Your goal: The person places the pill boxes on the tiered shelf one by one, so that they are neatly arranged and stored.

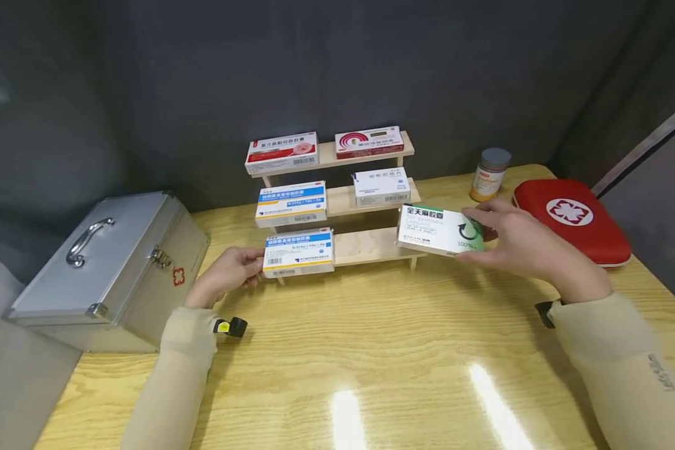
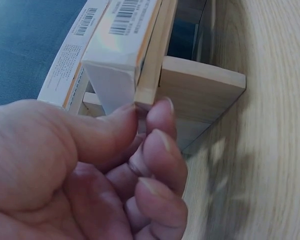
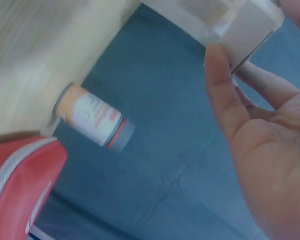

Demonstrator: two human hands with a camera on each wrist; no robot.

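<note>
My right hand (image 1: 514, 240) grips a white and green medicine box (image 1: 435, 230) by its right end, just beyond the right end of the bottom tier of a wooden step shelf (image 1: 365, 245). In the right wrist view, thumb and fingers lie on either side of the box (image 3: 247, 32). At the shelf's lower left, my left hand (image 1: 230, 272) pinches the end of the bottom board (image 2: 149, 92) between thumb and forefinger. A blue and white medicine box (image 1: 299, 250) rests on that board, right beside the left thumb.
Another blue and white box (image 1: 291, 203) and a white box (image 1: 380, 186) sit on the middle tier. Two red and white boxes (image 1: 281, 152) lie on top. A silver case (image 1: 118, 262) stands left; a pill bottle (image 1: 489, 175) and red first-aid case (image 1: 590, 234) are right.
</note>
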